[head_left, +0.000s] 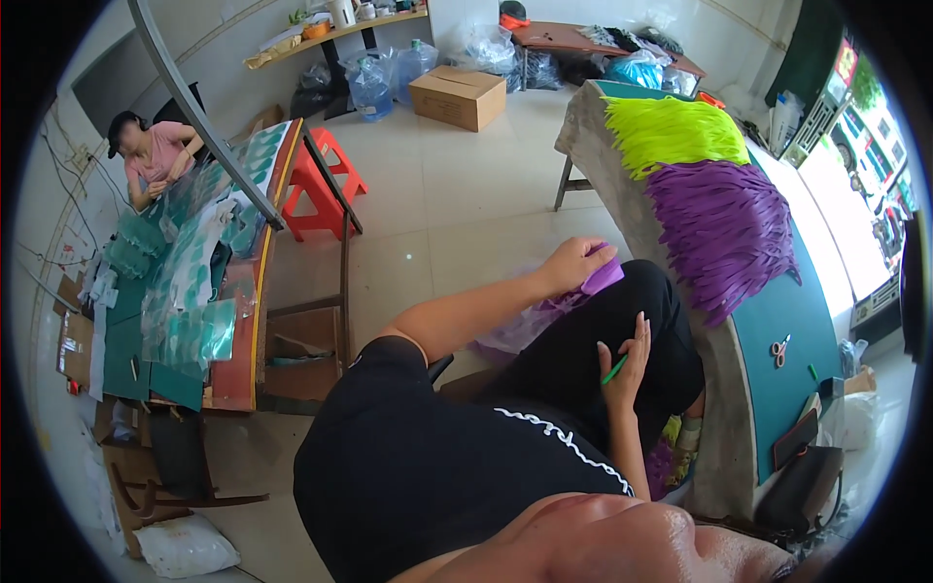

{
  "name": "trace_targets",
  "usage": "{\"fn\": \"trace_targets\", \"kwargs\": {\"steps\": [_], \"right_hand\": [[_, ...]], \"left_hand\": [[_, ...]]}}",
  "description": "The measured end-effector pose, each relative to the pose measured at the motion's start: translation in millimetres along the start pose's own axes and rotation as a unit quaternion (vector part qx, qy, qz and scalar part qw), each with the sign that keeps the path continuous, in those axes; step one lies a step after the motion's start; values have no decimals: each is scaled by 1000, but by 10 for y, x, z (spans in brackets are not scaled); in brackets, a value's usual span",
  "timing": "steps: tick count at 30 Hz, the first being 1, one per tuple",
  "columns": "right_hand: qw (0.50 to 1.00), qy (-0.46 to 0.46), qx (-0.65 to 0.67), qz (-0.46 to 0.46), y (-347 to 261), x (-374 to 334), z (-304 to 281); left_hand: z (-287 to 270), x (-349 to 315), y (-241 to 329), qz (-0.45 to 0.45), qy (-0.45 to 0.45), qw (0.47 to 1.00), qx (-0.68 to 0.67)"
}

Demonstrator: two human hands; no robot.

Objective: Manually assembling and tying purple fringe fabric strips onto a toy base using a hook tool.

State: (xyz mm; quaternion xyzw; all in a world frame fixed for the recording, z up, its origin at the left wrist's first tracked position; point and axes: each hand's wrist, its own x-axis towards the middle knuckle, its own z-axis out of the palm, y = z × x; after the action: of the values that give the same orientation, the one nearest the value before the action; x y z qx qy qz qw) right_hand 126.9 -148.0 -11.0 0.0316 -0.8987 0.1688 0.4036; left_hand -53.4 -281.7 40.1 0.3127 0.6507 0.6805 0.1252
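My left hand (573,264) grips a flat, smooth purple piece (604,272) over my left knee. Below it, a clear plastic bag (520,325) with purple material inside lies by my leg. My right hand (625,361) is above my lap, fingers fairly straight, with a slim green tool (614,369) held across it at the thumb; its tip is too small to make out. On the table to my right lies a thick pile of purple strips (724,233), beside a yellow-green pile of similar strips (673,133).
Scissors (779,351) lie on the right-hand table's green mat (787,321). A person in pink (160,151) works at the left table, which holds plastic-wrapped green pieces (194,330). A red stool (321,185) and a cardboard box (458,97) stand ahead.
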Motion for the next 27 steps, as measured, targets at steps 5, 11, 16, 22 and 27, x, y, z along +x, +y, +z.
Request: {"fn": "trace_targets", "kwargs": {"steps": [5, 11, 16, 22, 27], "right_hand": [[945, -25, 269, 186, -231, 100, -278], [734, 76, 612, 284, -440, 381, -590], [838, 194, 440, 258, -419, 312, -987], [748, 270, 589, 145, 111, -221, -1638], [683, 138, 683, 218, 741, -648, -2956]], "left_hand": [[215, -494, 930, 74, -150, 986, -15], [335, -799, 1275, 309, -381, 869, 64], [222, -886, 1259, 238, -382, 880, 150], [711, -1027, 718, 294, -379, 871, 106], [573, -972, 982, 328, -360, 858, 162]]}}
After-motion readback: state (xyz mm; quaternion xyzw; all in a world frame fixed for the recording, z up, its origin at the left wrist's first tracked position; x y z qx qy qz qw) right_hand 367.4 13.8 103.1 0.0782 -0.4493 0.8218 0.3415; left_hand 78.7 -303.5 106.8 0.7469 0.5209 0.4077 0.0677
